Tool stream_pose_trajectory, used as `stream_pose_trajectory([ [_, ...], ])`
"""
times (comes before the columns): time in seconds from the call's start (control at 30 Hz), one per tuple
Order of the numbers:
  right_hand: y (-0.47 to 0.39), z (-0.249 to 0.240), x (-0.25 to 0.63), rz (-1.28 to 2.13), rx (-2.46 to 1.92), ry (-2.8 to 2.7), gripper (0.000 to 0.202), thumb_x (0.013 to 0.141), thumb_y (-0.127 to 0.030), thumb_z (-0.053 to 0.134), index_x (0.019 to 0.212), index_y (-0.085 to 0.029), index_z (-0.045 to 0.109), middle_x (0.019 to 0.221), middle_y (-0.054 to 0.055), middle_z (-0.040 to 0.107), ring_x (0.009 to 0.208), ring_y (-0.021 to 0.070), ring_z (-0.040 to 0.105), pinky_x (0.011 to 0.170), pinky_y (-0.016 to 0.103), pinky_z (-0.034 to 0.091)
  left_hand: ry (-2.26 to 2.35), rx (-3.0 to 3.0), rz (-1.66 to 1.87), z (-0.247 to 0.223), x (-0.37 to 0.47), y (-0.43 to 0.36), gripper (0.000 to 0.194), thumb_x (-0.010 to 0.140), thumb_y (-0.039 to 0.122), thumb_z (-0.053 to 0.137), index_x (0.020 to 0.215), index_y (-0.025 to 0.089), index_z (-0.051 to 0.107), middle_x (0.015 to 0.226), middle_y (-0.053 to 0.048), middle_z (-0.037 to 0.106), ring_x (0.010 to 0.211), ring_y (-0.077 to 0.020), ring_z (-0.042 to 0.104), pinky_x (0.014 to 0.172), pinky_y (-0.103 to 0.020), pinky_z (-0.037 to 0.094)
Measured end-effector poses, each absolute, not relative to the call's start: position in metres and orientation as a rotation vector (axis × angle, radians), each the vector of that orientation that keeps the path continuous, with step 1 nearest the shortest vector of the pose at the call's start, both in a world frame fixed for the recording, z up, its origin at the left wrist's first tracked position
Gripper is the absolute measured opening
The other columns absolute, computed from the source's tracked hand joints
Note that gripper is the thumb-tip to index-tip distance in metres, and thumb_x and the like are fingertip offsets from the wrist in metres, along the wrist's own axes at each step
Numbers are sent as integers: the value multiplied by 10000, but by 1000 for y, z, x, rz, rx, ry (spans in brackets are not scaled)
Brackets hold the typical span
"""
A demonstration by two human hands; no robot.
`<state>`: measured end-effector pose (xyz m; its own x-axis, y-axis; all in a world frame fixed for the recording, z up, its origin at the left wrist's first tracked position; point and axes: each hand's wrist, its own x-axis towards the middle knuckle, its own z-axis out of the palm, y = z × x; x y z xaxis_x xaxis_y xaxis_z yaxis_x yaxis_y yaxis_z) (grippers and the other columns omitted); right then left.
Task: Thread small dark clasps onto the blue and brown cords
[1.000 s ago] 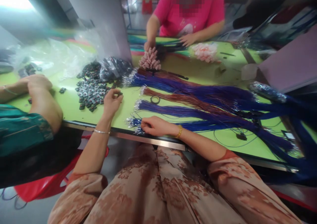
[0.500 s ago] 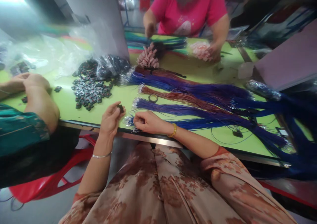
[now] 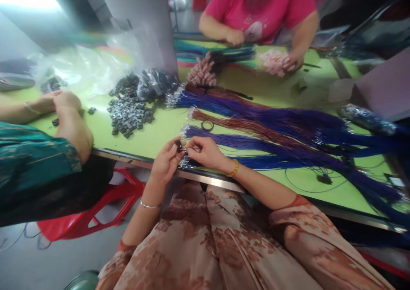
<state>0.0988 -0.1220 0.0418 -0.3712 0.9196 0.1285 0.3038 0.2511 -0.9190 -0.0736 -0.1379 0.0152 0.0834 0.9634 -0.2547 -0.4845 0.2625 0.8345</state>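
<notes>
We saw the left hand [image 3: 165, 159] gripping a small black plastic housing [image 3: 178, 145] just beside the right hand [image 3: 207, 153], whose closed grip apparently held a thin silver-tipped wire [image 3: 183, 150]. Near them lay a dark blue wire bundle [image 3: 256, 163] on the yellow-green surface [image 3: 142, 144]; we judged tangled strands might tug the tip askew.

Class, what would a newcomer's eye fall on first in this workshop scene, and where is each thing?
Long bundles of blue, purple and brown wires sweep from the centre rightward across the yellow-green tabletop. To their left lies a heap of small, blocky black-and-grey pieces. At the near edge, the left hand holds one small black block beside the right hand.
</notes>
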Motion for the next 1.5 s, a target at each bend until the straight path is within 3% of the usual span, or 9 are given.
stream_pose_trajectory([
  [0.33, -125, 43, 100, 835, -1102, -1890, 129, 769, -267, 554, 688, -167, 544, 577, -51, 449, 533, 74, 331, 545, 218, 268, 832, 583, 1187, 21, -67, -144, 295, 778, 184, 715, 1071, 160, 690, 955, -49, 708, 779, -95, 653, 755, -190, 553],
  [0.7, -125, 30, 104, 345, -890, -2207, 113, 850, -186, 462, 797, -177, 561, 696, 26, 571, 623, 124, 457, 592, 250, 311, 876, 565, 1200, 19, -67, -145, 316, 715, 210, 785, 1020, 164, 717, 902, -34, 713, 740, -85, 645, 712, -167, 551],
  [1.0, -126, 22, 97, 712, -1004, -2029, 109, 845, -209, 495, 758, -169, 549, 659, -5, 551, 596, 99, 434, 600, 226, 325, 1004, 669, 1314, 6, -56, -150, 345, 674, 278, 820, 974, 166, 691, 883, -35, 710, 715, -99, 648, 688, -202, 543],
  [1.5, -134, 35, 106, 754, -1075, -2132, 126, 841, -222, 511, 765, -153, 585, 682, 17, 599, 598, 108, 450, 591, 231, 315, 1112, 728, 1316, 17, -46, -162, 363, 658, 306, 809, 968, 169, 679, 827, -22, 713, 699, -100, 638, 666, -204, 514],
])
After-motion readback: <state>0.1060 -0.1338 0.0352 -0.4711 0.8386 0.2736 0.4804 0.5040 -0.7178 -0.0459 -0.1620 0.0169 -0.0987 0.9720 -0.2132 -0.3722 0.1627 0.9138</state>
